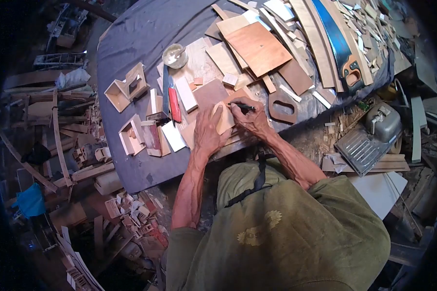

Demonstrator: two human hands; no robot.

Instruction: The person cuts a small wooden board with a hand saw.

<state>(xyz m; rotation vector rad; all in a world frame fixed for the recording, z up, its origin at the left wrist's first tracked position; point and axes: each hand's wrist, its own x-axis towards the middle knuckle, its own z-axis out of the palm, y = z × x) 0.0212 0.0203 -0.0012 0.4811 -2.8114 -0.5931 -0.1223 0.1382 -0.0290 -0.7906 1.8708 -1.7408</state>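
My left hand [209,133] is closed on a small light-coloured wooden piece [223,120], held at the near edge of the table. In my right hand [252,120] is a dark pen [243,105], pinched between the fingers with its tip at the far end of the wooden piece. Under and around both hands lie flat boards, among them a brown panel [211,95]. To the left of my left hand is a tool with a red handle [174,105], beside a white-faced wooden strip [185,93]. A brown wooden saw handle [282,107] lies just right of my right hand.
A dark cloth [131,48] covers the table. Small wooden boxes [127,87] stand at left, a round tub [175,56] behind. Stacked panels [258,47] and a blue handsaw [332,34] lie far right. Wood scraps [136,218] and a metal sink [374,133] are below the table.
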